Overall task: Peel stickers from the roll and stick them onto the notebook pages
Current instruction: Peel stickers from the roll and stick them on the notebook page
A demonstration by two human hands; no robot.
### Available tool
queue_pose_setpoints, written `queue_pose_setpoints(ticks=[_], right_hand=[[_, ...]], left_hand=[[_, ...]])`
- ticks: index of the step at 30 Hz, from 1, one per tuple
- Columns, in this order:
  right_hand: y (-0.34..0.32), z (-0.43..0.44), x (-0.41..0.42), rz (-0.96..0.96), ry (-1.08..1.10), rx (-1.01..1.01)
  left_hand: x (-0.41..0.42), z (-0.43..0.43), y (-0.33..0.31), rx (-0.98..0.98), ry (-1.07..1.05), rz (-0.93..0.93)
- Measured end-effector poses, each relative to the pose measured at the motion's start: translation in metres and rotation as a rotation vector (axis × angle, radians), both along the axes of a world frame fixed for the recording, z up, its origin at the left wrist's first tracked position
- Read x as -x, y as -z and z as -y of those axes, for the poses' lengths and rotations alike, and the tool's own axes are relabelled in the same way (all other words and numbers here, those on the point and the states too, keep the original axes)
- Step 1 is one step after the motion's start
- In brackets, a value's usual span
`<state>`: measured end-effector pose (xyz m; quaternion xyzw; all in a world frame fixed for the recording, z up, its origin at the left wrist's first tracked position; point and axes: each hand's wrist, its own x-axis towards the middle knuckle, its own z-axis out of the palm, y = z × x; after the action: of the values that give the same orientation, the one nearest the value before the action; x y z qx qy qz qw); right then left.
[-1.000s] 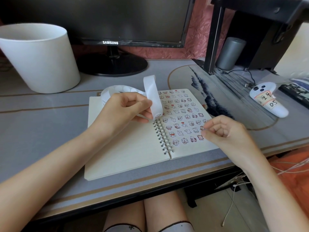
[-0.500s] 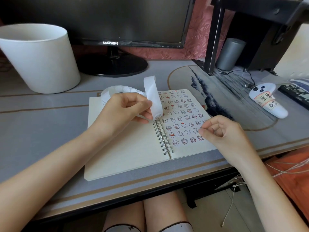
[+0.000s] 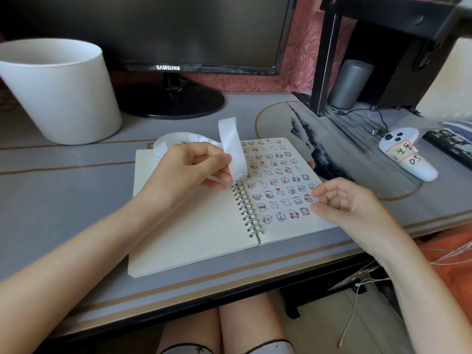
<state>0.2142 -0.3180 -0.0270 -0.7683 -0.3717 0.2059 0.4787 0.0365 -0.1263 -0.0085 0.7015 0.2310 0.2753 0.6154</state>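
Head view: the left hand (image 3: 189, 172) has its fingers (image 3: 217, 159) pinching the loose strip (image 3: 231, 141) of the roll (image 3: 184, 137). The strip arches up just beyond them over the notebook (image 3: 194, 226) on the worktop (image 3: 63, 200). The right hand (image 3: 350, 205) hovers at the right page's edge with fingers loosely curled, and I cannot tell whether they hold a sticker. With rows of stickers (image 3: 278, 180) just left of those fingers, the step looks like placing one; next would be a light press flat, then a reach back to the strip.
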Motion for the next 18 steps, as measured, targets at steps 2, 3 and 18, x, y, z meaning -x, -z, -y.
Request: queue_pose_setpoints(ticks=[2, 3, 18], right_hand=[[0.0, 0.0, 0.001, -0.019, 0.018, -0.017], [0.0, 0.0, 0.002, -0.03, 0.02, -0.02], [-0.019, -0.028, 0.024, 0.159, -0.029, -0.175]], left_hand=[[0.0, 0.0, 0.0, -0.005, 0.005, 0.001], [0.0, 0.0, 0.0, -0.007, 0.006, 0.001], [0.001, -0.002, 0.0, 0.001, 0.023, 0.037]])
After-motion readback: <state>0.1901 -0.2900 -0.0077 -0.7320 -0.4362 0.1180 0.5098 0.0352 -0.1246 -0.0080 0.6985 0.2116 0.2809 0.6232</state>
